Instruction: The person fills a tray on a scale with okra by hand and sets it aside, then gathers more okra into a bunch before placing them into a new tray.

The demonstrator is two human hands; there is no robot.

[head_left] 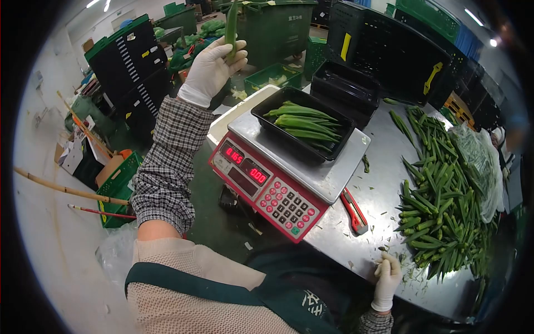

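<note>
Gloved in white, my left hand (214,69) is raised at the upper left, closed on a single okra pod (231,25) that points upward. Low on the right, my right hand (387,281) is at the table's front edge, its gloved fingers pinched together; what is in them, if anything, is too small to make out. A black tray (258,113) with several okra pods (306,123) in it sits on the red digital scale (267,186). The scale's red display reads 0.165 and 0.00. Right of my right hand lies a large heap of okra (436,211).
A red box cutter (353,211) lies on the metal table (384,178) beside the scale. Empty black trays (347,89) stand behind it. Clear plastic (478,167) borders the okra heap. Dark crates (130,72) and a green bin (272,33) stand farther back.
</note>
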